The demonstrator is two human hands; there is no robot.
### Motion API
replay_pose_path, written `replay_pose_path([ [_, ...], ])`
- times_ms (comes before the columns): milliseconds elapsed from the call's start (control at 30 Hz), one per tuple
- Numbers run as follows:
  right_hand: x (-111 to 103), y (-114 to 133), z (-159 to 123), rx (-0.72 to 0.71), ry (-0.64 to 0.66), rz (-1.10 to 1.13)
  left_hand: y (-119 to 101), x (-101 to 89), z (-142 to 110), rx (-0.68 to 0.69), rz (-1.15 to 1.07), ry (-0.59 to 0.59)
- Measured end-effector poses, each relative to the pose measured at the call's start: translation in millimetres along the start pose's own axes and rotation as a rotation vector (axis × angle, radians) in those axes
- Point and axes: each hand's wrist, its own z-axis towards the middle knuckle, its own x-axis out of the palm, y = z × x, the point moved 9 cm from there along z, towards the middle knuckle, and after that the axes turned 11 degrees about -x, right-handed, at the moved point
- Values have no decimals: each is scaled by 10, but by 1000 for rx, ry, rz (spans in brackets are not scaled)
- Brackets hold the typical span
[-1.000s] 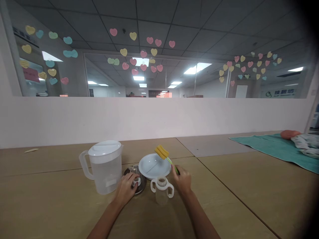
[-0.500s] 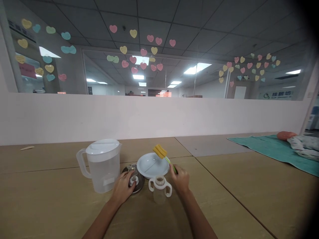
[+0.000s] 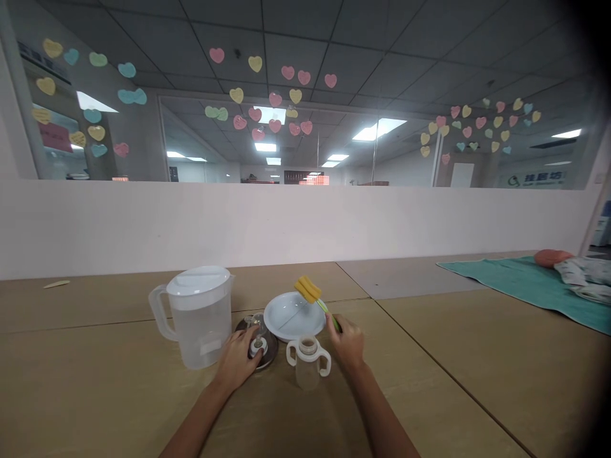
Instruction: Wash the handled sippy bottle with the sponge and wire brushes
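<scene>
My right hand (image 3: 347, 338) grips the green handle of a bottle brush (image 3: 308, 289). Its yellow sponge head is raised above the far right part of a white bowl (image 3: 286, 334). My left hand (image 3: 238, 356) rests at a dark round dish (image 3: 270, 355), fingers curled about a white bottle nipple ring (image 3: 258, 346) with a clear nipple. Behind those fingers a clear cap (image 3: 258, 321) lies in the dish, partly covered. Between my hands stands an upright, uncapped baby bottle (image 3: 307, 369) with two white handles, in front of the bowl.
Left of the dish stands a clear lidded pitcher (image 3: 200, 324) with liquid in it. A teal towel (image 3: 506, 280) with cloth and an orange-red item (image 3: 551, 257) lies at the far right. A thin flat strip (image 3: 56, 284) lies far left. A white wall (image 3: 305, 222) backs the table.
The view has shifted very slightly. Both hands, the brush and the items on the table keep practically the same places relative to each other.
</scene>
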Motion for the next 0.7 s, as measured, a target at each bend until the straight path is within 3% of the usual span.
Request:
replay_pose_path([
  [700,7,-6,-3,-3,6,-8,23,-2,9,-4,-36,-15],
])
